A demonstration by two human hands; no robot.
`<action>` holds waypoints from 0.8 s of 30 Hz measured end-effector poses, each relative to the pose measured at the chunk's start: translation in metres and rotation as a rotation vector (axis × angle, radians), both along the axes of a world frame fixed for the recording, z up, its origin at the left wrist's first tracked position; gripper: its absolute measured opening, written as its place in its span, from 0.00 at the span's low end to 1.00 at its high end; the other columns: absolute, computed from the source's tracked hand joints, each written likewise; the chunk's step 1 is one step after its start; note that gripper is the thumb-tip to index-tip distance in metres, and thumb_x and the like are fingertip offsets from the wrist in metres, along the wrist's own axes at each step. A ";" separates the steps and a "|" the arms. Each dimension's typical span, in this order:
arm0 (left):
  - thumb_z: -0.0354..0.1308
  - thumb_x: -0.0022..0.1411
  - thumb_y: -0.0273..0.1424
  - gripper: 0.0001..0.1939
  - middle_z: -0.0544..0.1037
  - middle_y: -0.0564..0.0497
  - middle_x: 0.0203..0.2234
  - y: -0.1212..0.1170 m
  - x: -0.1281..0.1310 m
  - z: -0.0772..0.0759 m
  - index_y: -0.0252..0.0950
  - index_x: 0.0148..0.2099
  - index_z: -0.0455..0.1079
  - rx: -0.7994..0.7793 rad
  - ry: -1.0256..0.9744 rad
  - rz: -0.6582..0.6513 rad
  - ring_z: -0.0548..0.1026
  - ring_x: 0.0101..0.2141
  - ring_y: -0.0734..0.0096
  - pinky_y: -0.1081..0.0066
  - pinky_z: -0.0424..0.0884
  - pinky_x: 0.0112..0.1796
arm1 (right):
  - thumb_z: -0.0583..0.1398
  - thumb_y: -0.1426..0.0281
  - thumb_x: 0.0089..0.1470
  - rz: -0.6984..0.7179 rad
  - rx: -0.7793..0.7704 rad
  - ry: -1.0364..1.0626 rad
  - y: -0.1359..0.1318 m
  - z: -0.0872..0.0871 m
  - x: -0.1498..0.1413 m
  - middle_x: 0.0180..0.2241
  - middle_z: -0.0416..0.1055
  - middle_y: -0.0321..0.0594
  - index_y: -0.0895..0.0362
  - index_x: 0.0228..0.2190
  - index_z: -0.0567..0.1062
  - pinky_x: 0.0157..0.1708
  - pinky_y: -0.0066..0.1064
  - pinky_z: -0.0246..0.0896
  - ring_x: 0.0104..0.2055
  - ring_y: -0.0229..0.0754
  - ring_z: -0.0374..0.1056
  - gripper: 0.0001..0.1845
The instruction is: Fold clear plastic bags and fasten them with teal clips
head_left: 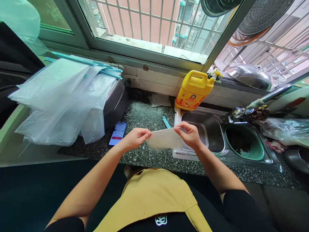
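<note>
I hold a small clear plastic bag stretched between both hands above the speckled dark counter. My left hand pinches its left top corner. My right hand pinches the right top corner, just over the left edge of the steel sink. The bag hangs flat and looks empty. A thin teal strip lies on the counter just behind the bag.
A phone lies on the counter at left beside a pile of clear plastic bags draped over a dark appliance. A yellow detergent jug stands behind the sink. A green basin and faucet are at right.
</note>
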State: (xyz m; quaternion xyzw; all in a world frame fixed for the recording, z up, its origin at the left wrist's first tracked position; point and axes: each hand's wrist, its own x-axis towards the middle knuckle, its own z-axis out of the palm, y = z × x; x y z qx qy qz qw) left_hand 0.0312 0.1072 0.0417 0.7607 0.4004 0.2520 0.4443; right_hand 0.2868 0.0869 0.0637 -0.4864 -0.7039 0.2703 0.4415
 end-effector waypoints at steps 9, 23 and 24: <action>0.61 0.53 0.39 0.15 0.78 0.46 0.38 0.008 0.016 0.025 0.37 0.42 0.73 0.190 -0.067 0.041 0.74 0.39 0.63 0.64 0.70 0.41 | 0.60 0.62 0.53 0.140 -0.038 -0.053 0.006 0.010 -0.015 0.24 0.72 0.37 0.56 0.23 0.73 0.30 0.30 0.62 0.27 0.36 0.66 0.12; 0.58 0.55 0.36 0.09 0.78 0.49 0.29 0.006 0.043 0.036 0.35 0.33 0.72 0.128 -0.219 0.132 0.74 0.32 0.68 0.71 0.70 0.34 | 0.60 0.68 0.52 0.142 -0.017 -0.084 0.001 0.002 -0.021 0.25 0.72 0.36 0.56 0.24 0.72 0.32 0.31 0.63 0.28 0.37 0.66 0.07; 0.57 0.55 0.36 0.09 0.77 0.50 0.27 0.005 0.045 0.035 0.35 0.30 0.72 0.127 -0.242 0.154 0.74 0.31 0.69 0.71 0.69 0.33 | 0.60 0.68 0.51 0.140 -0.017 -0.091 0.001 0.002 -0.022 0.25 0.72 0.37 0.56 0.25 0.72 0.32 0.31 0.63 0.29 0.37 0.66 0.06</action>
